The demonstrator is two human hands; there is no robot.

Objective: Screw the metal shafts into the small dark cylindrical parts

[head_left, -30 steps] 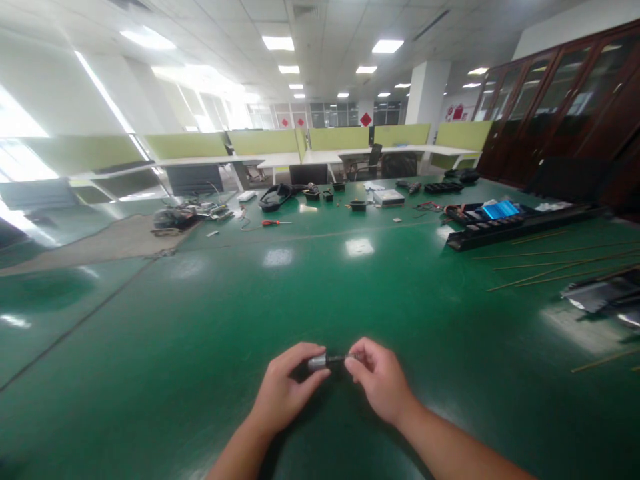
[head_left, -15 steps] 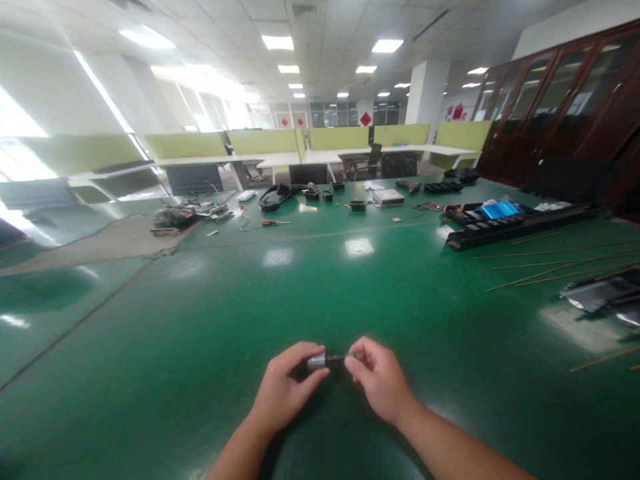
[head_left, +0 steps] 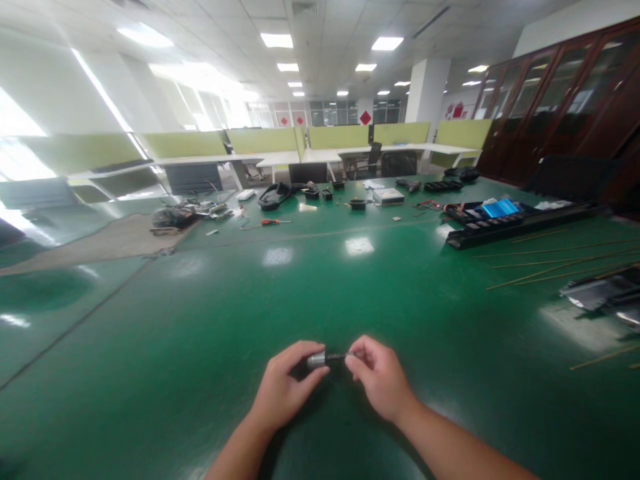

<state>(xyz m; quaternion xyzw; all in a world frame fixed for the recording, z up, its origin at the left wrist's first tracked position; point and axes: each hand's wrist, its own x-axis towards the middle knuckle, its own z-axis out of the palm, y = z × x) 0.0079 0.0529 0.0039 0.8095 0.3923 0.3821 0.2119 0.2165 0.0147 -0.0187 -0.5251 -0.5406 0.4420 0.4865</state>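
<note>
My left hand [head_left: 286,383] is closed round a short silver-grey cylinder [head_left: 317,360], thumb on the near side and fingers on the far side. A thin dark shaft [head_left: 336,357] runs from the cylinder's right end to my right hand [head_left: 379,373]. My right thumb and fingertips pinch the shaft's far end, which they mostly hide. The piece lies roughly level, just above the green table top [head_left: 320,300]. Its exact kind is too small and blurred to make out.
An orange-handled screwdriver [head_left: 273,221] lies farther back, left of centre. Behind it are a black headset-like item [head_left: 276,195] and a white box [head_left: 389,196]. A long black tray [head_left: 500,229] and thin rods [head_left: 550,267] lie at right. A cluttered parts pile [head_left: 175,217] is at left.
Both hands keep the same hold and place on the piece. Only a very slight shift of the whole view shows.
</note>
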